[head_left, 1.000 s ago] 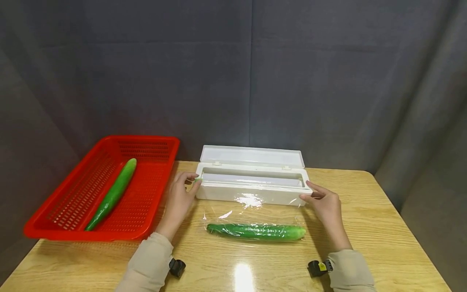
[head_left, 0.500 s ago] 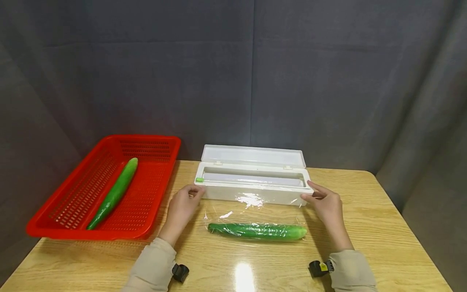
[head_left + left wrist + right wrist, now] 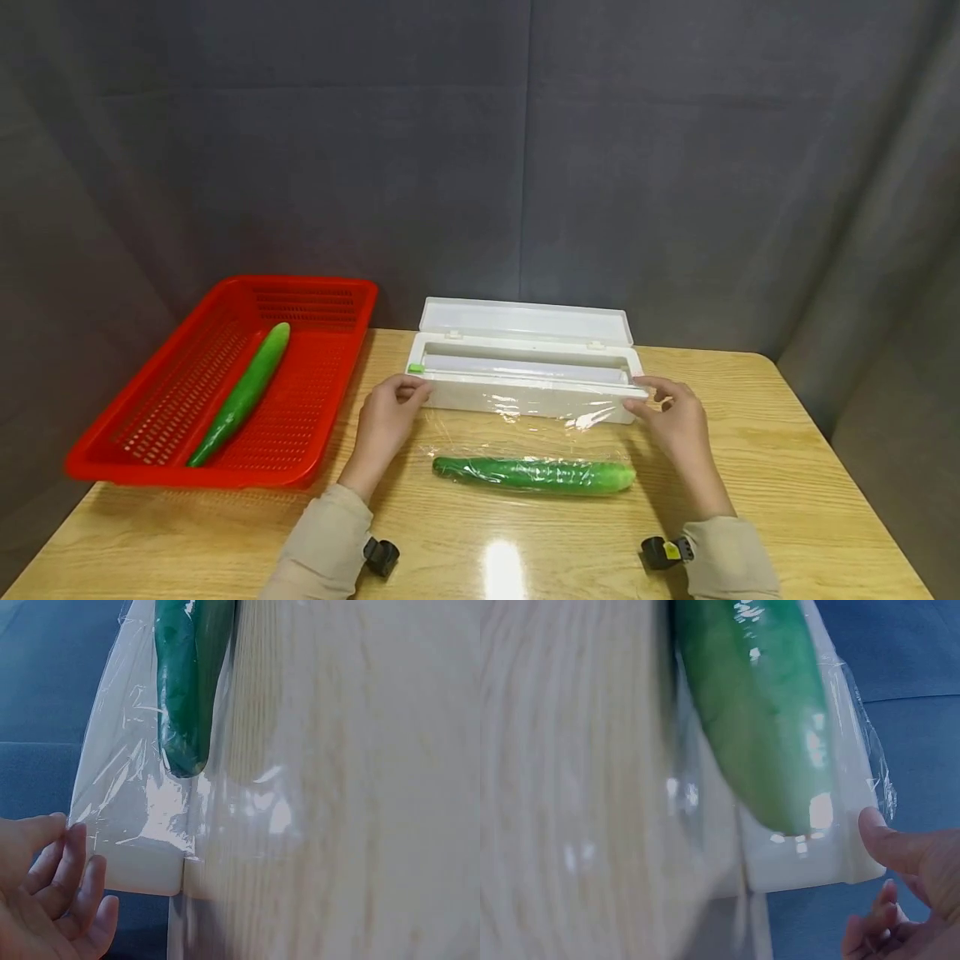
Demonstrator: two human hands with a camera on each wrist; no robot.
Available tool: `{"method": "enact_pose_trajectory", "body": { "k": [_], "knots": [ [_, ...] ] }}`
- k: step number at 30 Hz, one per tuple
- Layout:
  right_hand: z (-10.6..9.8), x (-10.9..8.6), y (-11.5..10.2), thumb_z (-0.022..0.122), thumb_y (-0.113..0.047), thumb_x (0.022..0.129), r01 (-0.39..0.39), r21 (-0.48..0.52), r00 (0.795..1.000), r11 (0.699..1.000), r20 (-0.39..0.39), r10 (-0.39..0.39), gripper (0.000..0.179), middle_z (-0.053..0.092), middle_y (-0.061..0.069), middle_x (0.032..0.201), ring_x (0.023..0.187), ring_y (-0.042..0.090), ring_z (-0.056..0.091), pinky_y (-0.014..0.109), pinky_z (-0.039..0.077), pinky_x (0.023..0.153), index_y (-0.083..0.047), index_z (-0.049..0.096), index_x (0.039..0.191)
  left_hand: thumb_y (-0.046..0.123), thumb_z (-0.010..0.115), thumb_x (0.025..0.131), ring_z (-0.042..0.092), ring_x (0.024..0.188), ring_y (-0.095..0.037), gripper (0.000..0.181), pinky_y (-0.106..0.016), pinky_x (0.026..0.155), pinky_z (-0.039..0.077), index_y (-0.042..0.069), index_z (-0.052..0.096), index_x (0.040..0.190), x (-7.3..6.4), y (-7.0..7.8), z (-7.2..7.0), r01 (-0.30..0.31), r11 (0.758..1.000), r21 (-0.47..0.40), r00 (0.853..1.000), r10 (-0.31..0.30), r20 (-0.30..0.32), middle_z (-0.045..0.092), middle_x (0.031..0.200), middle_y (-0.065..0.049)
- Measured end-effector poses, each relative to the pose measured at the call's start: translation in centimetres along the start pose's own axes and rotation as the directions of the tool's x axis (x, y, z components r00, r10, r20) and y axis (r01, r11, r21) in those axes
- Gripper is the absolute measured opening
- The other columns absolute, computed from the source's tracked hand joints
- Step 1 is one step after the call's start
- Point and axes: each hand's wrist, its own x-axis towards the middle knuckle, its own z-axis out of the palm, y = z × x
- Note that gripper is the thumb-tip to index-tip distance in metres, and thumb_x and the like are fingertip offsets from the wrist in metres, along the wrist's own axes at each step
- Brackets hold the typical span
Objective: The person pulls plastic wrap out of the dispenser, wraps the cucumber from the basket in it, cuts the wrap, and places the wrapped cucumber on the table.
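Observation:
A white cling film dispenser [image 3: 528, 342] stands at the back of the table, lid [image 3: 525, 321] tipped back, a pale roll [image 3: 525, 367] inside. Clear cling film [image 3: 517, 432] comes over its front and spreads over a green cucumber [image 3: 534, 475] lying before it. At the dispenser's left front corner, my left hand [image 3: 388, 419] pinches the film's edge between thumb and index finger; its other fingers curl loosely. My right hand [image 3: 681, 421] pinches the film at the right front corner, thumb in front, the index fingertip partly hidden. A small green slider [image 3: 416, 367] sits at the dispenser's left end.
To the left, a red perforated basket [image 3: 351, 358] holds a second cucumber [image 3: 243, 392]. The wooden table [image 3: 750, 433] meets a dark grey curtain [image 3: 525, 167] at its back edge. Both wrists wear small black cameras.
My left hand has left the green slider, come slightly down and now pinches the film at the corner. The right fingers have shifted slightly at their corner, and the film's reflections over the front have changed.

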Motion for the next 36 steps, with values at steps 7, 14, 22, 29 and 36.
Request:
{"method": "enact_pose_trajectory", "body": {
  "k": [7, 14, 22, 29, 36],
  "knots": [
    [-0.9, -0.5, -0.9, 0.078, -0.012, 0.086, -0.005, 0.048, 0.996, 0.999, 0.084, 0.001, 0.019, 0.06, 0.004, 0.08, 0.066, 0.01, 0.042, 0.024, 0.036, 0.057, 0.002, 0.076, 0.098, 0.015, 0.071, 0.092, 0.065, 0.089, -0.024, 0.017, -0.032, 0.074, 0.051, 0.001, 0.073, 0.102, 0.0, -0.3, -0.1, 0.009, 0.997, -0.074, 0.999, -0.007, 0.037, 0.071, 0.093, -0.011],
    [-1.7, -0.9, -1.4, 0.077, -0.018, 0.088, 0.006, 0.001, 0.987, 1.0, 0.159, -0.006, 0.021, 0.069, 0.009, 0.094, 0.075, 0.014, 0.047, 0.023, 0.039, 0.063, 0.001, 0.076, 0.099, 0.011, 0.068, 0.094, 0.065, 0.097, -0.028, 0.024, -0.039, 0.085, 0.051, -0.004, 0.071, 0.112, -0.3, -0.5, -0.3, 0.013, 0.994, -0.112, 0.993, 0.001, 0.116, 0.072, 0.104, -0.018],
    [-2.3, -1.4, -1.7, 0.077, -0.018, 0.088, 0.035, -0.011, 0.978, 0.999, 0.208, -0.032, 0.022, 0.064, 0.005, 0.082, 0.067, 0.016, 0.043, 0.027, 0.035, 0.053, 0.001, 0.076, 0.099, 0.009, 0.066, 0.095, 0.064, 0.091, -0.024, 0.02, -0.033, 0.08, 0.051, -0.004, 0.073, 0.108, -0.5, -0.3, -1.0, 0.002, 0.997, -0.077, 0.993, 0.007, 0.121, 0.072, 0.098, -0.013],
    [-3.4, -2.1, -2.0, 0.075, -0.02, 0.09, 0.047, -0.05, 0.978, 0.998, 0.205, -0.036, 0.021, 0.07, 0.01, 0.097, 0.079, 0.019, 0.048, 0.027, 0.04, 0.061, -0.003, 0.076, 0.101, 0.005, 0.066, 0.093, 0.064, 0.091, -0.026, 0.017, -0.039, 0.086, 0.051, -0.007, 0.072, 0.104, -0.8, -0.1, -1.5, -0.049, 0.994, -0.099, 0.993, 0.059, 0.102, 0.07, 0.098, -0.016],
    [-4.3, -3.1, -2.1, 0.076, -0.019, 0.088, 0.123, -0.056, 0.974, 0.991, 0.198, -0.11, 0.014, 0.073, 0.008, 0.096, 0.08, 0.012, 0.054, 0.025, 0.044, 0.067, -0.006, 0.077, 0.095, 0.006, 0.067, 0.092, 0.065, 0.089, -0.025, 0.014, -0.04, 0.083, 0.051, -0.004, 0.072, 0.101, -1.9, 0.3, -2.3, -0.136, 0.99, -0.036, 0.986, 0.139, 0.092, 0.071, 0.093, -0.011]
  ]
}}
